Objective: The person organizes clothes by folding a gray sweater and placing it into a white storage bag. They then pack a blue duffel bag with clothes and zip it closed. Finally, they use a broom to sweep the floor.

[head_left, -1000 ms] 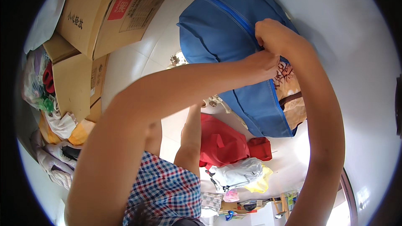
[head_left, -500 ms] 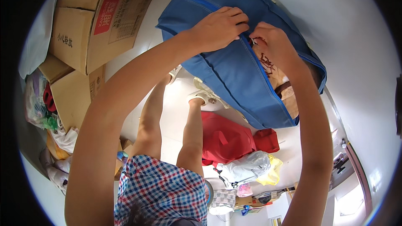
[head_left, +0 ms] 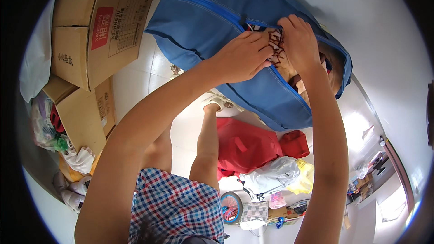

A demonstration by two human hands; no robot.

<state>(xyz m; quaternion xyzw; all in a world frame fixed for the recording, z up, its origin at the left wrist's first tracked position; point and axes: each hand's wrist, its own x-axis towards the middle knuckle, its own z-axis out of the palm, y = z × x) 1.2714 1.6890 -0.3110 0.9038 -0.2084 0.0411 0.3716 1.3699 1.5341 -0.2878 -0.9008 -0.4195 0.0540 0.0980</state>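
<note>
A large blue fabric storage bag (head_left: 199,27) with a bright blue zipper stands against the wall, its top partly unzipped. My left hand (head_left: 244,56) has its fingers curled over the near edge of the opening. Across the gap, my right hand (head_left: 298,40) grips the far edge. Between them shows tan cloth (head_left: 282,65) with a dark red-brown pattern, packed inside. Some darker items lie deeper in the bag and are too hidden to name. My right forearm covers part of the opening's right end.
Stacked cardboard boxes (head_left: 68,54) stand at the left, beside a clear plastic bag (head_left: 43,117) of mixed items. On the floor below the blue bag lie a red bag (head_left: 248,147), a grey-white plastic bag (head_left: 271,176) and a yellow one (head_left: 304,178). A small wheel (head_left: 231,208) is farther down.
My hands have moved apart, the left toward me and the right away, and the bag's opening is wider. More of the patterned cloth shows. The whole view has shifted a little.
</note>
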